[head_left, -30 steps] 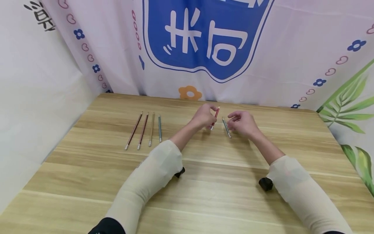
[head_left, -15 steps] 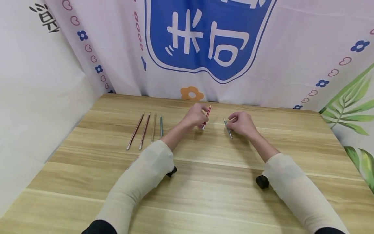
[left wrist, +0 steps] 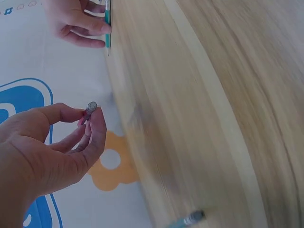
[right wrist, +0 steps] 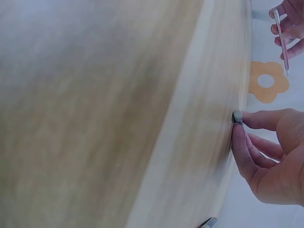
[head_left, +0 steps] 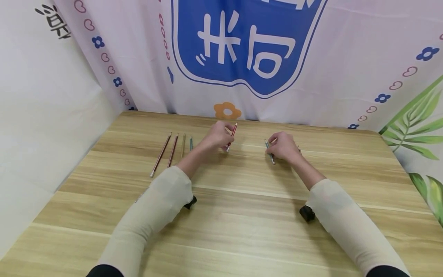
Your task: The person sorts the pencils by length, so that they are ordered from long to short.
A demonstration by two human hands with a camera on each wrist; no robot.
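My left hand (head_left: 217,135) pinches a red pencil (head_left: 232,135) between thumb and fingertips, tilted above the table. In the left wrist view the pencil's eraser end (left wrist: 91,107) points toward the camera. My right hand (head_left: 284,146) pinches a blue-green pencil (head_left: 268,145) at the table's far side. Its eraser end (right wrist: 237,115) shows between thumb and finger in the right wrist view. Left of my hands lie two dark red pencils (head_left: 160,156), a tan pencil (head_left: 183,146) and a blue-green pencil (head_left: 191,143), side by side; my left forearm covers parts of some.
One more pencil (head_left: 299,150) peeks out behind my right wrist. The wooden table (head_left: 235,231) ends at a printed cloth backdrop (head_left: 328,96). A white wall covering (head_left: 52,115) borders the left side.
My left hand has carried the red pencil to the left. My right fingers have closed on the blue-green pencil. A pencil behind my right wrist has come into view.
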